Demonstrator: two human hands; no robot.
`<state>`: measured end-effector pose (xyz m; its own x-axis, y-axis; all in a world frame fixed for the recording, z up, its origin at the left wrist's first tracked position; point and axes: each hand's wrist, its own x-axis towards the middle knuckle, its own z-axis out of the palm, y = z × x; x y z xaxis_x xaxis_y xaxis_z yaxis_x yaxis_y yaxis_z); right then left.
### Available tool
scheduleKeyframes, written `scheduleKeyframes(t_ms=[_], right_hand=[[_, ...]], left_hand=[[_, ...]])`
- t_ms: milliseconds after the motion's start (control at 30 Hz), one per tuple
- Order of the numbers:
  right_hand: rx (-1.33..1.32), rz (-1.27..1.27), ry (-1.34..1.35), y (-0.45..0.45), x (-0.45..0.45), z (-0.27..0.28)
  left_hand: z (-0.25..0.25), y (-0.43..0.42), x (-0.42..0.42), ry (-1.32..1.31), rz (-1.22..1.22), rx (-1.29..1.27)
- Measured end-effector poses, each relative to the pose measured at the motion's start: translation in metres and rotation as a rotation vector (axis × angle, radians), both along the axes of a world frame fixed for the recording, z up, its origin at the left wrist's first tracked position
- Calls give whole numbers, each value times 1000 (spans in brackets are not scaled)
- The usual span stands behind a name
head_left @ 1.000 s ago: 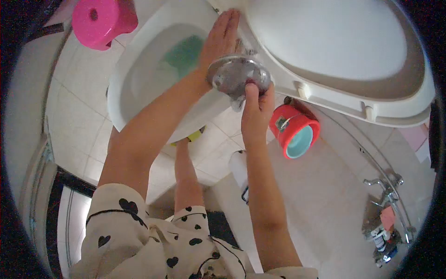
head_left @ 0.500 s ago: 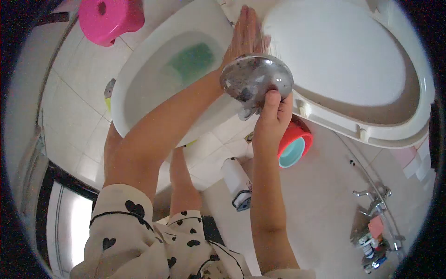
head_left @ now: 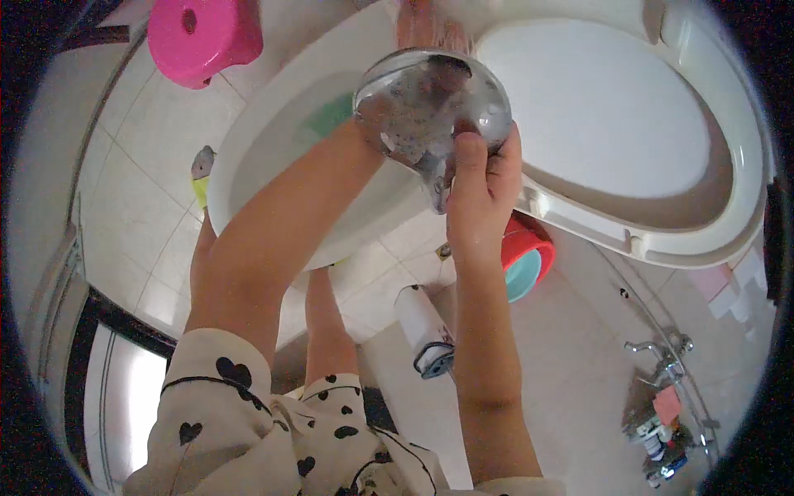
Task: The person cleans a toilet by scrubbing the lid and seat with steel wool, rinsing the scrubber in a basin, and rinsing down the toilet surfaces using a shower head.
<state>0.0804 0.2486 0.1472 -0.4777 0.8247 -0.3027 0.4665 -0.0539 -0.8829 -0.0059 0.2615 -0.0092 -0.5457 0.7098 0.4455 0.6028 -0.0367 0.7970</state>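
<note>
One right hand [head_left: 486, 178], closed snugly around shiny silver round shower head [head_left: 422, 107], thumb braced behind, apparently angling clear spray [head_left: 453, 37] forward | left hand [head_left: 416, 26] beyond grip, mostly hidden, finger closure undeterminable | white oval ceramic-looking bowl [head_left: 331, 54] left of grip, seemingly catching runoff

L hand [head_left: 416, 31] partly hid bhd shower hd [head_left: 426, 99].

Pink stool [head_left: 207, 51] on tiled floor [head_left: 157, 132], upper left. Red bucket [head_left: 526, 235], light-blue inside, right of centre. White cylindrical container [head_left: 422, 317] near it. Chrome tap [head_left: 662, 354] lower right, bottle [head_left: 653, 446] below, pink item [head_left: 667, 405] between.
</note>
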Motion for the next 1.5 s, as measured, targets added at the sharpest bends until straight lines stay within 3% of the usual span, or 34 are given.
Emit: scheduleKeyframes(t_ms=[267, 600, 667, 767, 833, 900, 967, 1133, 1233, 1300, 1500], right_hand=[[21, 58, 50, -6, -13, 3], [134, -42, 56, 4, -9, 24], [91, -95, 105, 7, -5, 24], [-47, -199, 211, 5, -9, 25], [-64, -200, 198, 0, -6, 18], [-71, -206, 188, -1, -6, 17], [-72, -226, 179, -1, -8, 19], [-42, -337, 252, 11, -15, 44], [-25, -421, 291, 9, -25, 71], [-12, -387, 355, 12, -24, 86], [67, -423, 414, 30, -28, 111]], left_hand=[[-2, -8, -9, -75, 54, -33], [52, 18, -9, 16, 178, -42], [49, 20, -13, -99, 165, -11], [7, 33, -17, -664, 105, 123], [9, 32, -19, -829, 125, 59], [23, 35, -15, -825, 161, -47], [35, 40, -1, -525, 164, -119], [57, 64, 18, -329, 290, 180], [80, 48, 31, -137, 235, 73], [109, 46, 20, -207, 158, -48], [150, 62, -4, -457, 155, 51]])
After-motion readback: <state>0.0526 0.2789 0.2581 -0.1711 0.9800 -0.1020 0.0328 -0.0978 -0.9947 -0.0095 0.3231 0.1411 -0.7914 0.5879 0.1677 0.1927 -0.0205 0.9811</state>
